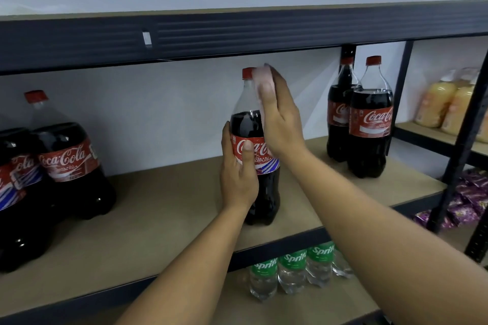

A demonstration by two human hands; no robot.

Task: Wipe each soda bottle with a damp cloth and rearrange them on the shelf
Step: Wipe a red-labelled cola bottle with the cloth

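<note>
A large Coca-Cola bottle [265, 192] with a red cap stands upright mid-shelf on the brown board [158, 206]. My left hand [237, 174] grips it at the red label, thumb across the front. My right hand [282, 119] lies against the bottle's shoulder and neck with fingers fairly straight, pressing a pale pink cloth [260, 76] onto the plastic just below the cap. Two more cola bottles [66, 163] stand at the left, and another pair [371, 124] at the right rear.
The dark beam of the shelf above [237, 31] hangs close over the bottle caps. A black upright post [459, 140] bounds the right side. Sprite bottles [290, 269] stand on the shelf below; yellow juice bottles [435, 103] and purple packets [470, 198] fill the neighbouring rack.
</note>
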